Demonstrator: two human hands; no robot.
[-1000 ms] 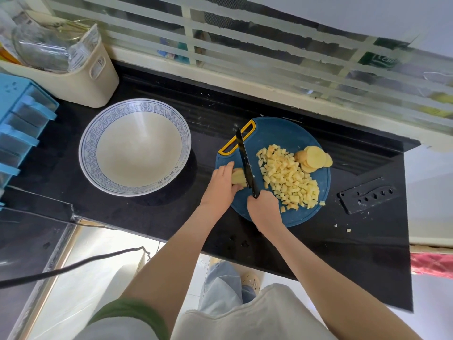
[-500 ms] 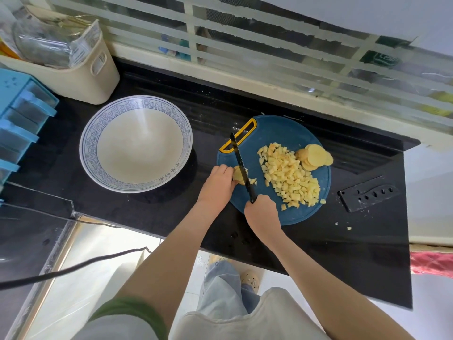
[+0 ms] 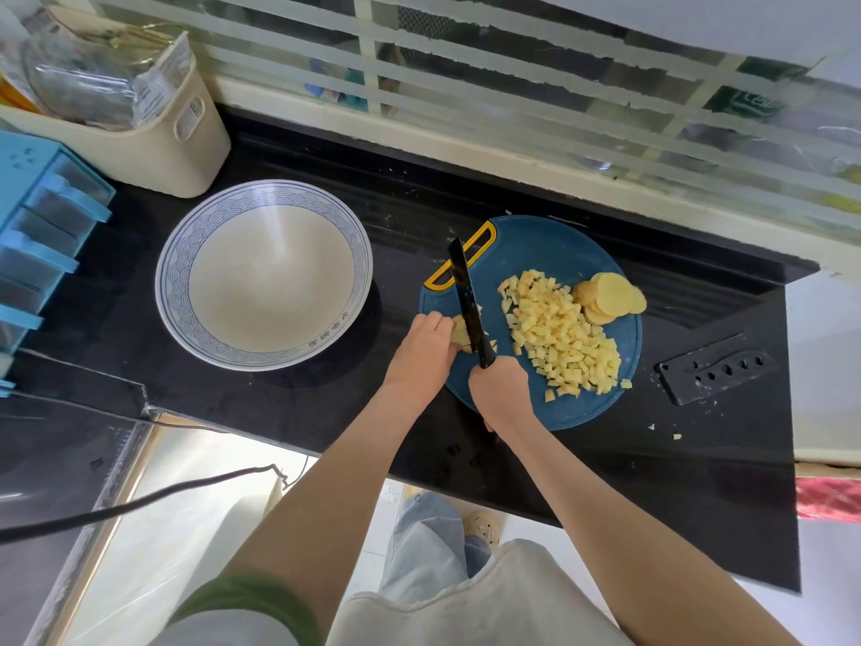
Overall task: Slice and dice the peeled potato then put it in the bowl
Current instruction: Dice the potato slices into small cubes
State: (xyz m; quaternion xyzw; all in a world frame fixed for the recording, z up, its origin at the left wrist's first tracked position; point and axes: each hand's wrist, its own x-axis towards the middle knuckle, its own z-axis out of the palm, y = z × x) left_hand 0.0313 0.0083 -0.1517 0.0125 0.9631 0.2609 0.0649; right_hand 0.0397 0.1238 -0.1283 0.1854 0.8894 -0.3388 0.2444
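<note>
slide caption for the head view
Left hand steadies a potato piece while the right hand dices it with a knife on the blue board

Single view on record. The camera sits on the person's head and looks forward and steeply down across a black polished stone countertop (image 3: pixel 303 403) toward a frosted window with pale horizontal bars (image 3: pixel 512 86), which fills the top of the frame.

The lens is wide-angle, so the counter's edges bow. Range is close. Both forearms enter from the bottom edge, and the left hand (image 3: pixel 421 347) and right hand (image 3: pixel 501 389) meet near frame centre at a round dark-blue plastic cutting board (image 3: pixel 550 244).

A white ceramic bowl with a blue patterned rim (image 3: pixel 172 282) lies left of centre. A blue plastic drawer unit (image 3: pixel 42 226) is cut off by the left margin.
</note>
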